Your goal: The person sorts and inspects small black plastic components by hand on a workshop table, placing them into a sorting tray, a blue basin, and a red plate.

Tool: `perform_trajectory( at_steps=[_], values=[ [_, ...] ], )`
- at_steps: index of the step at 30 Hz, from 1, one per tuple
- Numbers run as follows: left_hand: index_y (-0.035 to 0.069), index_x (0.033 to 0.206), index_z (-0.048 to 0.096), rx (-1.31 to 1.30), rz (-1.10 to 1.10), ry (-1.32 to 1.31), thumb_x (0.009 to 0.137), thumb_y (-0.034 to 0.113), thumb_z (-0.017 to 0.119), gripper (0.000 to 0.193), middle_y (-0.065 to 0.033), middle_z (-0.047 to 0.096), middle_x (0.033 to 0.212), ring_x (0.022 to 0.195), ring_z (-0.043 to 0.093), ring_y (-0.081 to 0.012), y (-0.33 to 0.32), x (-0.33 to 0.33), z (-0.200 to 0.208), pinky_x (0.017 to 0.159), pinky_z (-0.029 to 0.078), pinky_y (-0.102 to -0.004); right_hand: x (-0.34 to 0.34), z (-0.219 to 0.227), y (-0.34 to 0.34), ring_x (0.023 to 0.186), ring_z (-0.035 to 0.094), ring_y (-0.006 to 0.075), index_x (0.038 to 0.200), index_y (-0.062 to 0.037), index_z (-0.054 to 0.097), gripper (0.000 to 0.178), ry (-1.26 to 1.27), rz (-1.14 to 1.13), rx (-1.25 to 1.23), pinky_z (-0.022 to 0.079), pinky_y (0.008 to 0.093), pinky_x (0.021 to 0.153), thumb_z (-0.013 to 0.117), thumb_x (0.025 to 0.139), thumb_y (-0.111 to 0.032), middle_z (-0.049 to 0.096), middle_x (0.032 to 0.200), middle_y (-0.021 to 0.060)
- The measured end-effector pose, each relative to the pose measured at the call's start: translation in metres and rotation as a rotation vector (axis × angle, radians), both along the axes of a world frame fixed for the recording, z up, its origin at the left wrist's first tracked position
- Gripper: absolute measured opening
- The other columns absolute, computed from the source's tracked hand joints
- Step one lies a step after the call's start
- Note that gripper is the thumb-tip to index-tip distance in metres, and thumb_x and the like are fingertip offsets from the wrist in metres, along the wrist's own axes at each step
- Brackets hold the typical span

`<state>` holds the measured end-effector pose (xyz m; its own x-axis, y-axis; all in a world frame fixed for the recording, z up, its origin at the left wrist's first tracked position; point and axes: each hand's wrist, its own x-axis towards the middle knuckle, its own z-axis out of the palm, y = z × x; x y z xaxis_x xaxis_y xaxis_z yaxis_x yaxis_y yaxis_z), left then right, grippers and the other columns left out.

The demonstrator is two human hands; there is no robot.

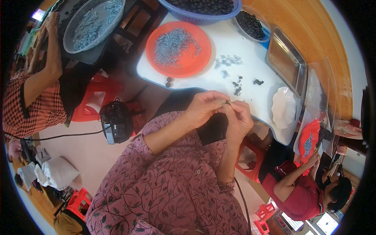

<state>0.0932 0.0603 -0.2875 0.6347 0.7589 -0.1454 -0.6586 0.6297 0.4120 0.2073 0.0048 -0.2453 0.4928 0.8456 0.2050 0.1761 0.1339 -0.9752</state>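
My left hand (204, 109) and my right hand (239, 119) meet in front of my body, just off the near edge of the white table (235, 43). Fingertips of both are pinched together around a small dark piece (226, 102), mostly hidden by the fingers. Beyond them, a few small black parts (237, 91) lie loose on the tabletop. Small clear-grey parts (227, 61) are scattered farther back. An orange-red plate (203, 43) at the left holds a heap of similar bluish-grey parts (172, 46). Two round black pieces (169, 82) sit by the table's near-left edge.
A blue basket (203, 16) and a clear tub (268, 36) hold black parts at the back. To the right are a steel tray (282, 72) and a white scalloped dish (284, 107). Co-workers sit at left (35, 102) and right (291, 190).
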Motion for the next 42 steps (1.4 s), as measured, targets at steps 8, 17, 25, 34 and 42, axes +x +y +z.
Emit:
perform_trajectory(
  at_steps=[8,17,25,34,42],
  values=[
    [-0.005,0.112,0.063,0.075,-0.045,0.023,0.092,0.003,0.06,0.022,-0.0113,0.064,0.108,0.098,0.062,-0.0177,-0.001,-0.003,-0.002,0.086,0.052,-0.0314,0.002,0.006,-0.005,0.08,0.058,0.0107,0.088,0.0007,0.067,0.016,-0.04,-0.002,0.007,0.048,0.0215,0.071,0.075,0.076,0.007,0.061,0.093,0.0064],
    [-0.005,0.112,0.064,0.186,0.017,0.109,0.092,-0.002,0.057,0.022,-0.0109,0.066,0.103,0.093,0.063,-0.0155,-0.005,-0.001,0.013,0.085,0.052,-0.0274,0.002,0.014,-0.009,0.077,0.061,0.0134,0.09,-0.0006,0.071,0.018,-0.309,-0.063,0.016,0.049,0.0234,0.068,0.078,0.073,0.003,0.064,0.088,0.0077],
    [-0.004,0.112,0.065,0.155,0.054,0.205,0.092,0.002,0.06,0.021,-0.0087,0.067,0.1,0.086,0.062,-0.0117,-0.008,0.002,0.009,0.079,0.052,-0.0243,0.0,0.014,-0.01,0.077,0.061,0.013,0.091,0.0,0.07,0.018,-0.33,-0.046,0.007,0.05,0.0232,0.068,0.076,0.075,0.005,0.064,0.088,0.008],
    [-0.004,0.111,0.064,0.166,0.049,0.26,0.094,0.0,0.057,0.019,-0.0096,0.066,0.1,0.086,0.063,-0.0129,-0.009,0.0,0.01,0.078,0.054,-0.025,0.0,0.012,-0.011,0.076,0.062,0.0126,0.093,0.0,0.07,0.019,-0.327,-0.048,0.023,0.051,0.0232,0.067,0.075,0.076,0.006,0.064,0.089,0.0086],
    [-0.002,0.109,0.066,0.245,0.082,0.258,0.092,0.001,0.059,0.018,-0.007,0.067,0.099,0.087,0.061,-0.0116,-0.008,0.0,0.016,0.079,0.051,-0.0242,0.0,0.014,-0.011,0.078,0.062,0.0135,0.091,0.0,0.07,0.018,-0.347,-0.073,0.004,0.05,0.0235,0.069,0.076,0.075,0.005,0.065,0.088,0.0083]
  ],
)
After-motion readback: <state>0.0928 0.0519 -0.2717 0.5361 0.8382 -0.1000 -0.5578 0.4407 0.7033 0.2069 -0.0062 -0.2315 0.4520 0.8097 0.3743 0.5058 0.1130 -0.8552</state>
